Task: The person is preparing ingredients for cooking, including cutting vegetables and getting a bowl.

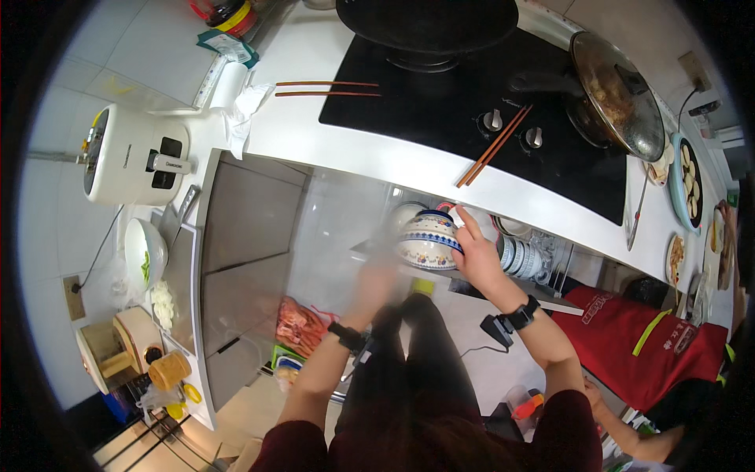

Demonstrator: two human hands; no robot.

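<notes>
My right hand (481,256) grips the side of white ceramic bowls (429,253) with blue bands and small flowers, which look stacked. They are held over an open drawer below the counter. My left hand (377,280) is strongly blurred, just left of the bowls; whether its fingers touch them cannot be told. Behind the bowls, partly hidden, is a pale round dish (407,212). In the drawer to the right, several light-blue dishes (522,258) stand on edge in a row beside clear glassware (541,259).
Above the drawer is a black cooktop (413,112) with a wok (427,23), a lidded pan (619,97) and chopsticks (494,147) across its edge. A cutting board (183,283) lies left. At right, another person's arm (625,433) shows beside a red apron (643,342).
</notes>
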